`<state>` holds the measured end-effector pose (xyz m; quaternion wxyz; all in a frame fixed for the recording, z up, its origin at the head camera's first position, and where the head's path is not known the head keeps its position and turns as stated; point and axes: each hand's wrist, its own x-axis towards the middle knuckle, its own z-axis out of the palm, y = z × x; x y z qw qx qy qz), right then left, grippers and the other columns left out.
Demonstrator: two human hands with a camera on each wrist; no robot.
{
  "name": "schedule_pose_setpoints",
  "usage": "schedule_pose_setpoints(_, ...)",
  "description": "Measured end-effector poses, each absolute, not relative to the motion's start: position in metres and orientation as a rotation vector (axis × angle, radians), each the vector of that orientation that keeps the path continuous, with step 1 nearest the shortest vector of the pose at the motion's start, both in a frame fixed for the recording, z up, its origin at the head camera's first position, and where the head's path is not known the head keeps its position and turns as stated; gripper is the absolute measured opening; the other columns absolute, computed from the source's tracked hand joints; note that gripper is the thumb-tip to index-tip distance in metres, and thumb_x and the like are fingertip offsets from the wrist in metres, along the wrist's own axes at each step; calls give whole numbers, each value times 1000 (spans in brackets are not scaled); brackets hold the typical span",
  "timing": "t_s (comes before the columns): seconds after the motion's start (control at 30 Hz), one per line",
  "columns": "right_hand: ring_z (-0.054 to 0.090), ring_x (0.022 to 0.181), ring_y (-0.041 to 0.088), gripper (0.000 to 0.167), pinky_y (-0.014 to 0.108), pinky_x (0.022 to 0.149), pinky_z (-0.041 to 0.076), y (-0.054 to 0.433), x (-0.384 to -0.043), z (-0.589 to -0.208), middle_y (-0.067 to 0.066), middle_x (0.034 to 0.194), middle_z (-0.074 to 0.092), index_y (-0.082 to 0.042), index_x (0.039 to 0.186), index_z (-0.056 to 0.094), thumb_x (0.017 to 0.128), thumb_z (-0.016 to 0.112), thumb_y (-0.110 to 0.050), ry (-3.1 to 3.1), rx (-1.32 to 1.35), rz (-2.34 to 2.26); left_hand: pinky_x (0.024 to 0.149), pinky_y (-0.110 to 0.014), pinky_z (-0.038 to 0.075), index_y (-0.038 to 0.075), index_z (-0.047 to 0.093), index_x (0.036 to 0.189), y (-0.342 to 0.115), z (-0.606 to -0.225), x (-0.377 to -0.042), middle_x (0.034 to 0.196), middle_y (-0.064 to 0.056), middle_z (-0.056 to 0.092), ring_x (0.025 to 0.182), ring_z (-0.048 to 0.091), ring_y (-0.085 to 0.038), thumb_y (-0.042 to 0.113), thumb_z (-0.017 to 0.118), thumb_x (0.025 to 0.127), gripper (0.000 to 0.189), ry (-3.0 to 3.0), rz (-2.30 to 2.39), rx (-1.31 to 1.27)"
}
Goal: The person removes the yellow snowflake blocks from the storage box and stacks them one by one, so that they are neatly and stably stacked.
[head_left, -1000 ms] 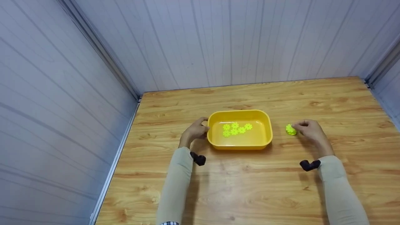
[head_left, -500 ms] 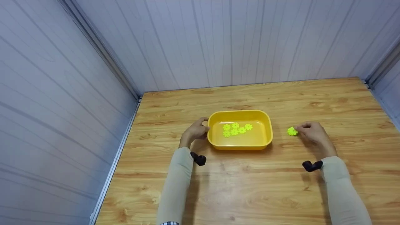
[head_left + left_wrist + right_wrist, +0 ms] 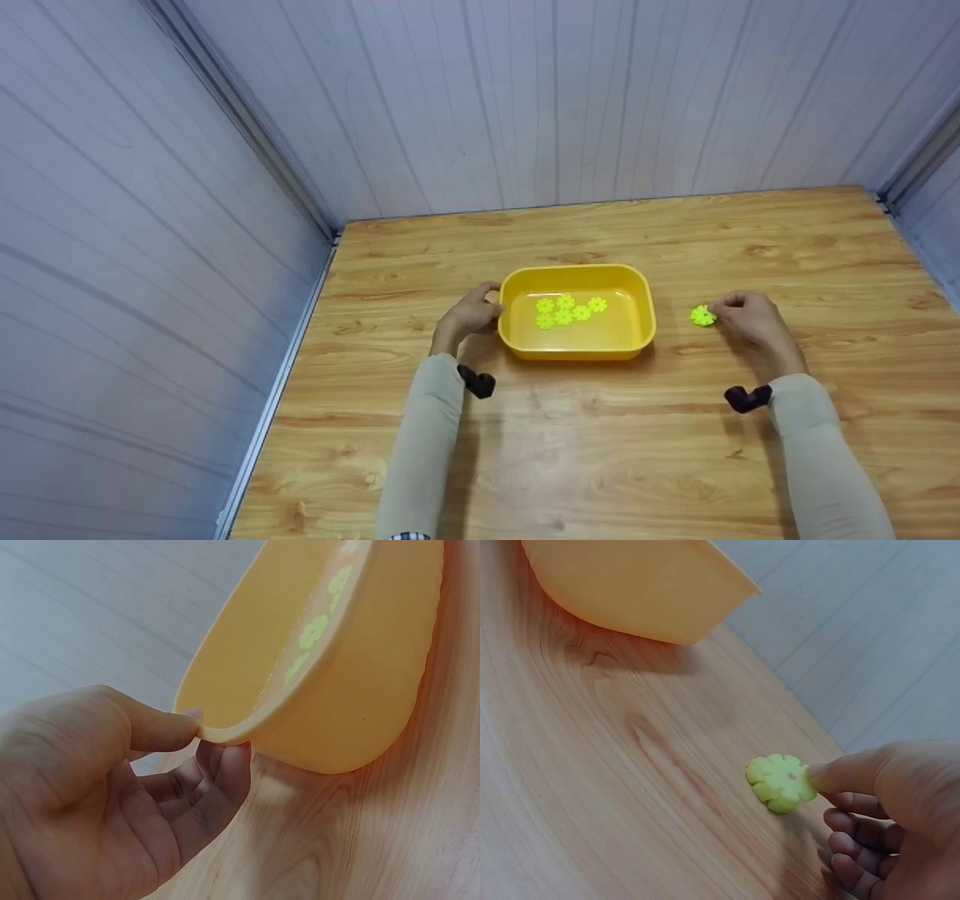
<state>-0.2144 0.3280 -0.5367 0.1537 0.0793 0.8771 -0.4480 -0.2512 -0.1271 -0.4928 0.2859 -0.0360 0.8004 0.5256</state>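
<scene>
A yellow plastic basin [image 3: 574,355] rests on the table. My left hand [image 3: 471,315] pinches its left rim; in the left wrist view the thumb lies over the rim [image 3: 225,733] with fingers beneath. Several flat neon-yellow flower-shaped pieces [image 3: 564,317] lie on the basin floor, grouped at the middle and left. To the right of the basin, my right hand [image 3: 754,319] pinches a flower-shaped piece [image 3: 702,316] by its edge. In the right wrist view, that flower-shaped piece [image 3: 786,778] looks doubled, one layer over another; the finger beneath is partly hidden.
The wood-grain table [image 3: 600,450] runs back to a pale panelled wall [image 3: 510,105]. Another panelled wall [image 3: 150,262] borders its left side. Each wrist carries a small black mount [image 3: 478,382].
The right hand has shifted slightly to the right with its flower-shaped piece, which looked like an uneven stack a second ago and now looks flatter. Left hand and basin stay put.
</scene>
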Motion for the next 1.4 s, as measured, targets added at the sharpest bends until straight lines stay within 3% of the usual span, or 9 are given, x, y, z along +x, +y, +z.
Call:
schedule_pose_setpoints(0.07, 48, 90, 21, 49, 27, 70, 45, 327, -215, -538, 19, 118, 52, 3, 121, 52, 98, 49, -40, 2517, 230, -1275, 76, -37, 49, 14, 36, 144, -127, -493, -251, 94, -15, 56, 67, 50, -16, 13, 46, 100, 45, 2142, 1405, -93)
schedule_pose_setpoints(0.2, 48, 89, 22, 48, 27, 68, 45, 326, -215, -538, 20, 119, 52, 3, 121, 53, 98, 49, -40, 2531, 223, -1270, 73, -35, 49, 13, 36, 145, -127, -493, -250, 97, -16, 56, 67, 51, -16, 13, 46, 100, 46, 2147, 1405, -84)
schedule_pose_setpoints(0.43, 48, 82, 19, 45, 27, 64, 44, 325, -216, -541, 19, 114, 55, 2, 116, 56, 98, 49, -38, 2629, 176, -1200, 86, -45, 50, 17, 36, 144, -127, -493, -250, 103, -19, 56, 68, 52, -16, 13, 47, 99, 47, 2121, 1431, -110)
schedule_pose_setpoints(0.63, 48, 82, 20, 46, 27, 63, 43, 324, -217, -542, 20, 115, 55, 3, 118, 56, 98, 49, -38, 2629, 200, -1189, 89, -47, 48, 17, 36, 144, -127, -493, -250, 101, -17, 56, 69, 52, -16, 14, 47, 99, 46, 2114, 1432, -119)
schedule_pose_setpoints(0.97, 49, 81, 21, 42, 27, 62, 43, 324, -219, -544, 21, 113, 56, 2, 116, 57, 98, 49, -35, 2659, 180, -1189, 85, -43, 48, 19, 35, 145, -128, -489, -250, 96, -11, 55, 75, 52, -19, 14, 47, 99, 47, 2107, 1398, -124)
schedule_pose_setpoints(1.2, 50, 87, 22, 44, 25, 66, 44, 323, -219, -545, 21, 114, 56, 3, 116, 57, 98, 49, -37, 2657, 171, -1191, 78, -37, 48, 19, 38, 142, -128, -494, -251, 90, -8, 54, 71, 51, -16, 16, 48, 99, 44, 2142, 1403, -121)
schedule_pose_setpoints(1.4, 50, 84, 20, 43, 25, 65, 43, 324, -219, -546, 20, 113, 57, 2, 115, 58, 98, 50, -36, 2673, 160, -1180, 88, -48, 49, 16, 36, 144, -128, -494, -250, 99, -19, 59, 69, 54, -17, 13, 47, 99, 47, 2122, 1446, -84)
